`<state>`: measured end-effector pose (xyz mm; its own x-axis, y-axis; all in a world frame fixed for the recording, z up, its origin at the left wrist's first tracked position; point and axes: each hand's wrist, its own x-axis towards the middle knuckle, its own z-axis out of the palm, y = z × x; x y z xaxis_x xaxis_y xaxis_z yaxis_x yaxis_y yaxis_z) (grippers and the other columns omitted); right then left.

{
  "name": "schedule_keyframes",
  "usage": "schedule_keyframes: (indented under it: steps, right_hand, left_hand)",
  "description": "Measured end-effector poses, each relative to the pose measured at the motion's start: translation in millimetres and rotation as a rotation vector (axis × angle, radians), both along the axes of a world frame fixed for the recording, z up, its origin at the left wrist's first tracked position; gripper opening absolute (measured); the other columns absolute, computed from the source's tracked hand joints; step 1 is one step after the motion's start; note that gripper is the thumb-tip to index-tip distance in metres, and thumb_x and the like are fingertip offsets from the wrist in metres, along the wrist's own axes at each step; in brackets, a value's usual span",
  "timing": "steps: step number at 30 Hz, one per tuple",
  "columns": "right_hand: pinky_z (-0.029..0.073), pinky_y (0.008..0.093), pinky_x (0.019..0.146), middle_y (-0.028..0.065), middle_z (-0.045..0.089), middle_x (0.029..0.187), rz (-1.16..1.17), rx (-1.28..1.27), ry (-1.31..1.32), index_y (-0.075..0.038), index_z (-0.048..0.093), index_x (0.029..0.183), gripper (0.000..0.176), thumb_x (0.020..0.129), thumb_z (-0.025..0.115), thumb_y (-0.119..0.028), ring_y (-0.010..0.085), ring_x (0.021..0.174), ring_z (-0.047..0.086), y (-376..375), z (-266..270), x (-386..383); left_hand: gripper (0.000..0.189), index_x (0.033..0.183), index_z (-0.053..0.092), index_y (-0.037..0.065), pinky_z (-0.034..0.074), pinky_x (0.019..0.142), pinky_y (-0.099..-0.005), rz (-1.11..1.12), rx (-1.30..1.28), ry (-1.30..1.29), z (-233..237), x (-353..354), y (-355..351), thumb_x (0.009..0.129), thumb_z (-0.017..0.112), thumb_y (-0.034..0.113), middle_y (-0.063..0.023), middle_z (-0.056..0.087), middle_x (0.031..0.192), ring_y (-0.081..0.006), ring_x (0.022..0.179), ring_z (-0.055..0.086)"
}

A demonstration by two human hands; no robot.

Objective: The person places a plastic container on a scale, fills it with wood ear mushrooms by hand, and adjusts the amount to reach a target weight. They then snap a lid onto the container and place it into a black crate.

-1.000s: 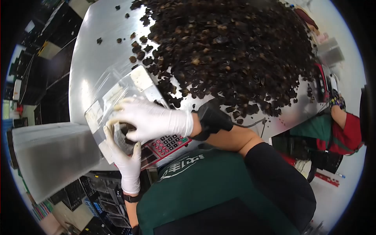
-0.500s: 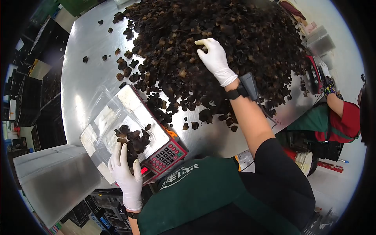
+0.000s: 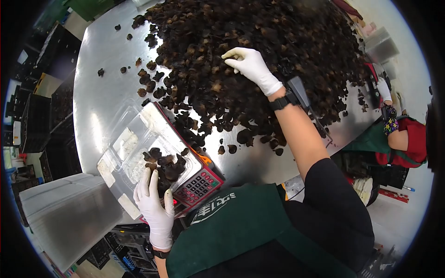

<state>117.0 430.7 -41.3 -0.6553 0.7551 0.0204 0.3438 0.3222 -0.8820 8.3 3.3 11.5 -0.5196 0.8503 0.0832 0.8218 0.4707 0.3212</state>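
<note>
My left hand [image 3: 155, 211], in a white glove, is at the near edge of a clear plastic clamshell box [image 3: 121, 143]. Its fingers are stretched and its thumb is apart, touching or just beside a small heap of dark wood ear mushrooms [image 3: 170, 167] in the box. Under the box is a red digital scale [image 3: 200, 190] with a keypad; my hand partly covers its red display. Over a large pile of wood ear mushrooms [image 3: 204, 51], my gloved right hand [image 3: 250, 65] has thumb and forefinger pinched together. What lies between those fingertips is too small to tell.
Loose mushrooms [image 3: 144, 78] lie scattered on the metal table [image 3: 99, 111]. Stacked clear boxes [image 3: 69, 208] stand at the lower left, near black crates [image 3: 37, 116]. At the right, a co-worker's gloved hand [image 3: 384, 89] is beside another red scale [image 3: 372, 85].
My right hand has shifted slightly left over the pile, and its thumb and forefinger have closed from a wide gap. My left hand stays at the box. The co-worker's hand has moved down a little.
</note>
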Motion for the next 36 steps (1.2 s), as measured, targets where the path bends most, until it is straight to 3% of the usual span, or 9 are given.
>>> schedule_keyframes:
  steps: [7, 19, 22, 24, 25, 26, 30, 34, 36]
  right_hand:
    - [0.047, 0.0201, 0.059, 0.0012, 0.067, 0.079, -0.136, -0.315, 0.213, -0.002, 0.072, 0.107, 0.021, 0.093, 0.068, -0.018, 0.0056, 0.065, 0.060, -38, -9, 88]
    - [0.044, 0.0189, 0.058, 0.0017, 0.069, 0.087, -0.696, -0.180, -0.057, -0.001, 0.072, 0.103, 0.017, 0.096, 0.061, -0.012, 0.0044, 0.065, 0.057, -119, 26, 333]
    - [0.044, 0.0190, 0.057, -0.0010, 0.068, 0.084, -0.848, -0.272, -0.167, -0.001, 0.072, 0.103, 0.018, 0.094, 0.064, -0.015, 0.0046, 0.063, 0.055, -137, -18, 414]
    - [0.052, 0.0323, 0.068, 0.0090, 0.071, 0.097, -0.762, -0.065, -0.970, -0.010, 0.072, 0.107, 0.022, 0.090, 0.067, -0.023, 0.0193, 0.080, 0.067, -152, -57, 464]
    - [0.056, 0.0383, 0.076, 0.0122, 0.071, 0.104, -0.685, 0.194, -1.436, -0.013, 0.072, 0.110, 0.025, 0.088, 0.068, -0.024, 0.0268, 0.091, 0.069, -161, -48, 452]
    - [0.052, 0.0444, 0.092, 0.0145, 0.068, 0.118, -0.878, 0.092, -1.358, -0.016, 0.070, 0.117, 0.032, 0.086, 0.068, -0.025, 0.0338, 0.112, 0.063, -151, -38, 438]
    - [0.054, 0.0319, 0.083, 0.0118, 0.070, 0.110, -0.671, 0.466, -0.518, -0.010, 0.071, 0.117, 0.030, 0.087, 0.068, -0.015, 0.0256, 0.094, 0.070, -119, 0, 319]
    - [0.048, 0.0389, 0.102, 0.0096, 0.061, 0.130, -0.323, 0.612, -0.281, -0.015, 0.064, 0.127, 0.044, 0.083, 0.069, -0.020, 0.0284, 0.122, 0.056, -86, -20, 189]
    - [0.049, 0.0406, 0.100, 0.0092, 0.058, 0.132, -0.263, 0.650, -0.256, -0.016, 0.060, 0.132, 0.052, 0.081, 0.073, -0.019, 0.0301, 0.118, 0.055, -69, -34, 141]
  left_hand:
    - [0.055, 0.138, 0.053, 0.003, 0.032, 0.110, -0.0474, -0.023, -0.003, 0.025, -2, -1, 0, 0.086, 0.063, 0.016, -0.0182, 0.050, 0.144, -0.0368, 0.128, 0.048]
    - [0.050, 0.140, 0.052, 0.002, 0.030, 0.111, -0.0464, -0.034, 0.017, -0.011, -3, 3, -1, 0.094, 0.056, 0.021, -0.0168, 0.049, 0.146, -0.0355, 0.130, 0.047]
    - [0.049, 0.140, 0.052, 0.002, 0.031, 0.111, -0.0458, -0.050, 0.025, -0.007, -5, 2, -2, 0.095, 0.056, 0.021, -0.0169, 0.049, 0.147, -0.0356, 0.130, 0.047]
    - [0.049, 0.140, 0.052, 0.002, 0.031, 0.111, -0.0455, -0.063, 0.028, -0.007, -5, 1, -2, 0.095, 0.055, 0.020, -0.0170, 0.049, 0.147, -0.0357, 0.130, 0.047]
    - [0.048, 0.140, 0.052, 0.002, 0.031, 0.111, -0.0454, -0.067, 0.027, -0.007, -5, 0, -1, 0.095, 0.055, 0.020, -0.0171, 0.049, 0.147, -0.0356, 0.130, 0.047]
    - [0.048, 0.140, 0.052, 0.002, 0.031, 0.111, -0.0452, -0.073, 0.021, -0.007, -5, -1, -2, 0.095, 0.055, 0.019, -0.0172, 0.049, 0.147, -0.0356, 0.131, 0.046]
    - [0.050, 0.140, 0.051, 0.001, 0.031, 0.111, -0.0457, -0.089, -0.006, -0.006, 3, 3, 0, 0.094, 0.056, 0.020, -0.0177, 0.049, 0.146, -0.0359, 0.131, 0.046]
    - [0.052, 0.142, 0.049, 0.001, 0.033, 0.111, -0.0457, -0.083, -0.061, 0.017, 7, 7, 1, 0.095, 0.058, 0.021, -0.0186, 0.048, 0.146, -0.0365, 0.132, 0.046]
    - [0.054, 0.143, 0.048, 0.001, 0.034, 0.111, -0.0456, -0.066, 0.014, -0.041, 4, 8, 0, 0.094, 0.059, 0.018, -0.0196, 0.047, 0.146, -0.0373, 0.132, 0.045]
